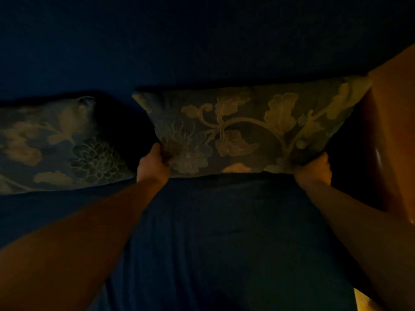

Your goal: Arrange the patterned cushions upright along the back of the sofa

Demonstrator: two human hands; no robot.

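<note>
The room was very dim, and nearly everything read as deep blue. A dark blue sofa seat [224, 232] filled the lower middle of the view, its cloth smooth apart from a few faint creases, and the sofa back [202, 41] rose behind it as a plain dark blue expanse across the top. At the right edge a brown wooden armrest [390, 135] caught a warm orange light, with a small bright glint on its polished face.

Two patterned cushions were in sight, both with pale leaves and flowers on a muted ground. The held cushion [242, 129] stood upright against the sofa back, its upper right corner touching the armrest. The left hand [152, 167] was closed around its lower left corner, fingers tucked under the fabric, and the right hand [313, 168] was clenched in the same way on its lower right corner. Both bare forearms reached up from the bottom corners of the view.

The second cushion [56, 144] lay to the left, apart from the first with a dark gap between them; whether it leaned on the back or lay tilted could not be told.
</note>
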